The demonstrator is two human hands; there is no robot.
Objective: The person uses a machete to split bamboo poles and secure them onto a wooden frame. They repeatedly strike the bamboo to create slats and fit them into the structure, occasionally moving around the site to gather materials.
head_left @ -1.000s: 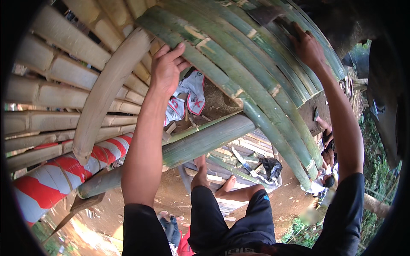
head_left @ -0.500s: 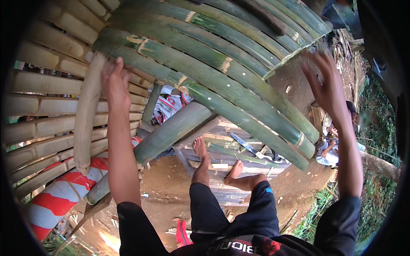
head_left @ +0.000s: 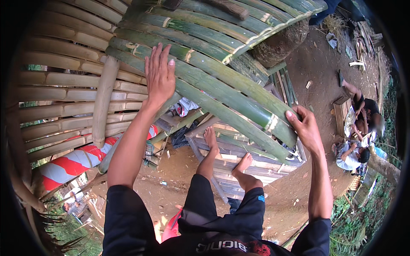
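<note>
Several green split-bamboo slats [head_left: 230,97] lie side by side in front of me, their near right ends sticking out unevenly. My left hand [head_left: 160,81] rests open on the slats toward their left end, fingers stretched out and the palm turned down. At the right, my right hand [head_left: 306,128] closes on the end of a bamboo slat [head_left: 256,93], with the thumb on its top face; its other fingers are partly hidden. Farther back, a row of shorter-looking slats [head_left: 205,35] ends in a pale bound edge. A dark wooden piece [head_left: 230,8] lies on them.
A pale bamboo slat wall [head_left: 64,79] with an upright bamboo pole [head_left: 104,102] stands at the left. Below it runs a red-and-white wrapped roll [head_left: 70,160]. My bare feet stand on a slatted platform [head_left: 230,175]. People [head_left: 352,155] sit at the far right, near a log [head_left: 384,164].
Both hands have come down onto the bamboo from above: the left moved right onto the slats, the right moved left and took hold of a slat end. The view has shifted.
</note>
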